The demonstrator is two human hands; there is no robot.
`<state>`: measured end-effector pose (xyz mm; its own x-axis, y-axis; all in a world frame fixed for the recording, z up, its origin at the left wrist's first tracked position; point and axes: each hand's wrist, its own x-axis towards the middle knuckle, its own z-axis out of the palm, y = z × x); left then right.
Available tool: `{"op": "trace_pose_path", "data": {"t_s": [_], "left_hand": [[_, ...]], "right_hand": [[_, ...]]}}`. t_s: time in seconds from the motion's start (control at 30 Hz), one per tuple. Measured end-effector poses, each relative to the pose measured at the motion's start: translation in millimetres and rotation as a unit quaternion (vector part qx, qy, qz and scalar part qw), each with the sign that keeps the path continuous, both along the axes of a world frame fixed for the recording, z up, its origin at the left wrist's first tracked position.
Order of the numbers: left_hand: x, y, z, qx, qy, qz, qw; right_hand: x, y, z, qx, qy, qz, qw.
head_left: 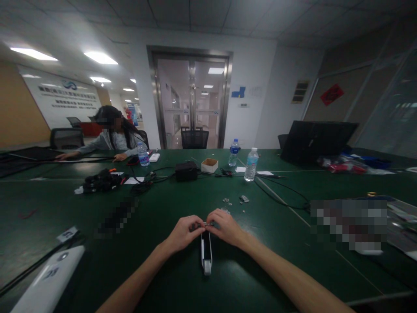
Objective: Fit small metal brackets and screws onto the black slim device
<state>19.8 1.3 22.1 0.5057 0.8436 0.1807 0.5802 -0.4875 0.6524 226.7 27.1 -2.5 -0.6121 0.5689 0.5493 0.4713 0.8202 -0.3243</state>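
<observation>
My left hand [186,232] and my right hand [224,227] meet in front of me with their fingers pinched. Between the fingertips is a small, thin, light part [205,224], too small to name. Right below them a narrow white device with a dark inside [206,252] lies lengthwise on the green table, its far end hidden under the fingers. Just beyond my right hand are several small ring-like pieces [227,201] and a little cluster of grey-white parts [244,198].
Two water bottles [251,165] [233,153], an open small box [209,165] and a black adapter [186,171] with cables stand farther back. A white device [48,280] lies at the near left. Across the table sits another person [114,134]. A large black case [319,141] is at back right.
</observation>
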Motion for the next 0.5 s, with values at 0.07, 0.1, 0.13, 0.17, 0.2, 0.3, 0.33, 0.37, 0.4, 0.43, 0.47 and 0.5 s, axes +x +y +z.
{"op": "trace_pose_path", "data": {"t_s": [0.07,0.1,0.13,0.17,0.2,0.3,0.33,0.37,0.4,0.43,0.47,0.5], "left_hand": [[-2,1,0.3,0.008,0.007,0.006,1.0],[-3,2,0.7,0.015,0.013,0.01,1.0],[-5,3,1.4,0.022,0.022,0.011,0.999],[-7,4,2.2,0.03,0.032,0.013,0.999],[-9,5,3.0,0.036,0.044,0.013,0.998],[-17,10,3.8,0.04,0.09,0.02,0.995],[-19,11,3.0,0.038,0.104,0.02,0.994],[-21,13,1.5,0.035,0.116,0.019,0.992],[-22,14,-0.5,0.033,0.123,0.016,0.992],[-22,15,-2.9,0.031,0.127,0.012,0.991],[-23,17,-5.6,0.029,0.128,0.009,0.991],[-23,18,-8.3,0.026,0.128,0.007,0.991]], "right_hand": [[1,0,2.4,0.0,-0.01,-0.007,1.0],[2,0,4.1,0.0,-0.017,-0.016,1.0],[3,1,5.8,-0.001,-0.028,-0.026,0.999],[5,1,7.5,-0.003,-0.042,-0.039,0.998],[7,2,9.1,-0.007,-0.059,-0.053,0.997],[13,6,11.4,-0.031,-0.115,-0.089,0.989],[15,7,11.3,-0.042,-0.131,-0.096,0.986],[17,9,11.0,-0.053,-0.144,-0.101,0.983],[18,10,10.6,-0.064,-0.154,-0.103,0.981],[20,10,10.3,-0.072,-0.159,-0.101,0.979],[20,11,10.1,-0.078,-0.162,-0.098,0.979],[21,10,10.2,-0.083,-0.163,-0.092,0.979]]}}
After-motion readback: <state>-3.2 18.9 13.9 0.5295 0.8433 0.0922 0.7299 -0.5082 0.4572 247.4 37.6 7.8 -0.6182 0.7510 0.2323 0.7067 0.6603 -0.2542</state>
